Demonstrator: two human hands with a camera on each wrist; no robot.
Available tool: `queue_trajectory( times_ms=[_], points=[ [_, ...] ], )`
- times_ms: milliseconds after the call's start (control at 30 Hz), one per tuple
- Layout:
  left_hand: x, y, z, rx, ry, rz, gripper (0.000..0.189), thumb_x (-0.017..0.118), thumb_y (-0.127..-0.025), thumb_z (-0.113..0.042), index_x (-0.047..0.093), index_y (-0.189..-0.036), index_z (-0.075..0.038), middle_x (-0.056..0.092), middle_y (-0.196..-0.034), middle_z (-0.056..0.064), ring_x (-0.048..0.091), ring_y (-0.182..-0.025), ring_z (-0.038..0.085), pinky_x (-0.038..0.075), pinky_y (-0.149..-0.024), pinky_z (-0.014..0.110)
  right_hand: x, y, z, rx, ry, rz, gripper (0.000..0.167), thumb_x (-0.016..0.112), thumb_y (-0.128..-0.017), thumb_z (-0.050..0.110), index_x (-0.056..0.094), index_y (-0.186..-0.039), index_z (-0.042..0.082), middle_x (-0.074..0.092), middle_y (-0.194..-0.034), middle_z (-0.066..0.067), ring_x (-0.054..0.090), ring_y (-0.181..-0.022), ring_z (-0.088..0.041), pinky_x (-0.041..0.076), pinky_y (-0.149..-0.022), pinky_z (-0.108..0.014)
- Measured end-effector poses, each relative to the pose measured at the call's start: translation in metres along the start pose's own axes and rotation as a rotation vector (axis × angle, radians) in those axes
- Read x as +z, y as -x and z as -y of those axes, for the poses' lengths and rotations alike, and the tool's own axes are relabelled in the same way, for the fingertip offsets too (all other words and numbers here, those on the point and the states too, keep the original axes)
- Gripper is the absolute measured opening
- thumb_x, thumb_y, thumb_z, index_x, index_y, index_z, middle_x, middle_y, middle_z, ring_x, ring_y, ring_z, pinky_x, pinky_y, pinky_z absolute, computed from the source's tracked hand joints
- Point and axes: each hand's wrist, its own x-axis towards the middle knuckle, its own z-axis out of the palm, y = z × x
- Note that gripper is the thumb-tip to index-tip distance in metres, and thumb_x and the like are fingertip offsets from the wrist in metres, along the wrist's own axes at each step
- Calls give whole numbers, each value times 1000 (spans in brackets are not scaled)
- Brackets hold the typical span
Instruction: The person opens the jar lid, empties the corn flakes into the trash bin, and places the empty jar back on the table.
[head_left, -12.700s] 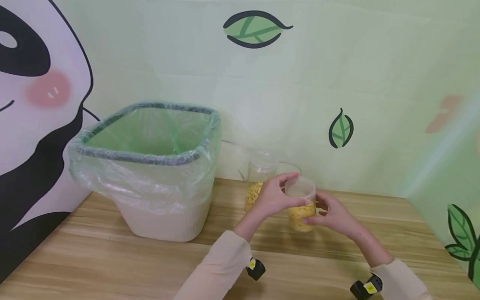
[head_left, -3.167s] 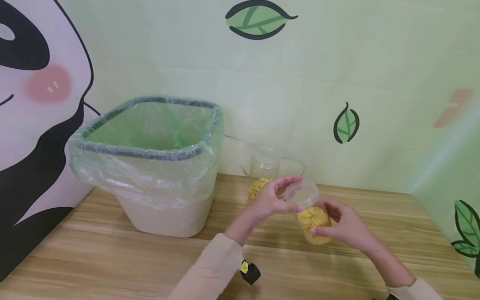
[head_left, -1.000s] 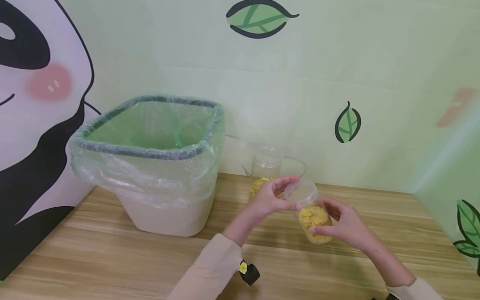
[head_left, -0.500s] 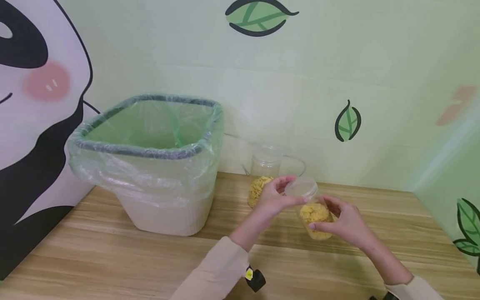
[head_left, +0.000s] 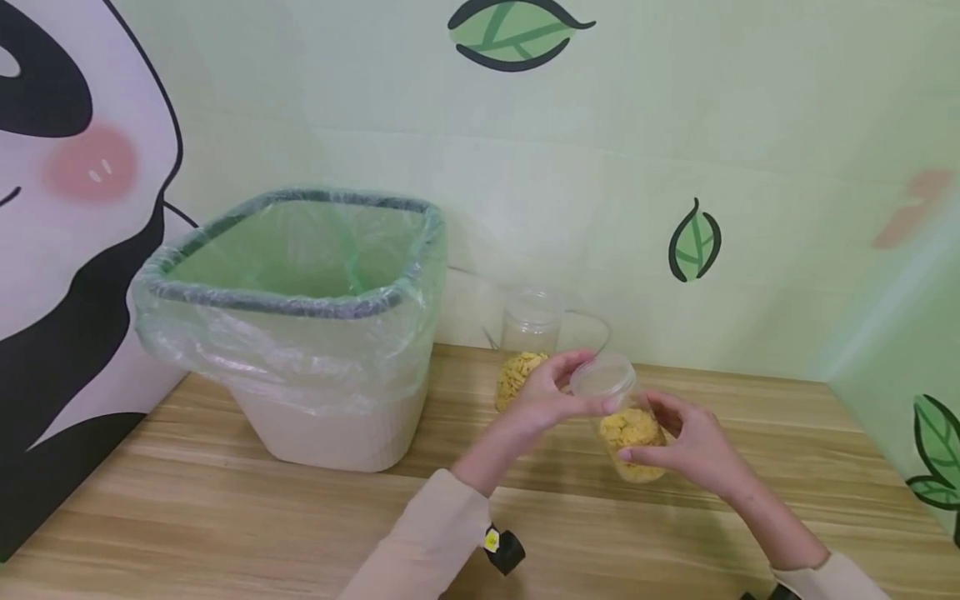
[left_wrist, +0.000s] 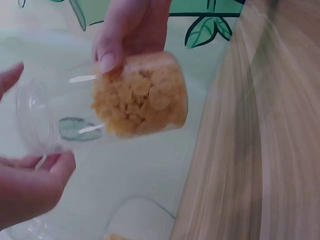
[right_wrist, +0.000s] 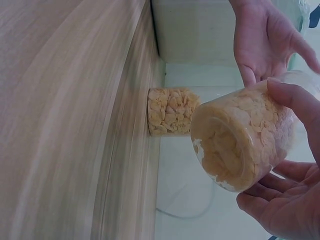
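A clear plastic jar (head_left: 630, 429), partly filled with yellow cornflake-like flakes, is held up and tilted, its lid end leaning left. My right hand (head_left: 693, 446) grips the jar's body, thumb on the near side and fingers on the far side. At the top, my left hand (head_left: 542, 398) holds the round translucent lid (head_left: 603, 377) between thumb and fingers. The left wrist view shows the lid end of the jar (left_wrist: 140, 95) between the left thumb and fingertips. In the right wrist view, the jar's bottom (right_wrist: 220, 150) is lifted away from the table.
A second clear jar (head_left: 531, 333) of yellow flakes stands behind the left hand near the wall. To the left is a white bin (head_left: 330, 437) lined with a green translucent bag (head_left: 360, 358). A thin cable (head_left: 600, 325) runs along the wall. The wooden table (head_left: 300, 533) lies below.
Since the earliest frame, the jar has gone from nearly upright to tilted, its bottom swinging right and nearer. Over the last second, the left thumb has shifted slightly along the lid's rim.
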Motion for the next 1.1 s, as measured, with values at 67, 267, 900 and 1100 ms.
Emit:
queue_trajectory(
  times_ms=[67,267,900,1100],
  points=[
    [-4,-1,0,23,23,74,70,73,-73,-7,40,-135,-9,43,-136,2,41,-122,17,37,-99,34,0,0,0,1,-5,8,75,78,-72,24,42,-127,-12,46,-128,-29,43,-118,-43,37,-95,-48],
    [-13,-1,-2,55,73,203,72,68,-74,3,37,-138,-8,39,-141,-1,37,-126,14,30,-104,31,-1,0,2,-2,-5,23,74,78,-72,24,43,-126,-13,46,-126,-31,43,-118,-43,37,-96,-48],
    [-10,-3,-1,70,45,117,66,70,-69,5,48,-130,-7,49,-133,0,45,-118,14,35,-100,30,-1,1,4,-21,2,16,72,79,-70,22,45,-124,-12,50,-123,-29,46,-115,-43,38,-94,-49],
    [-1,-4,1,73,4,-28,59,75,-69,-1,54,-123,-8,55,-124,0,50,-110,15,41,-93,28,-1,0,4,-21,5,1,71,78,-71,23,45,-124,-12,49,-125,-30,44,-117,-44,38,-94,-49]
  ],
)
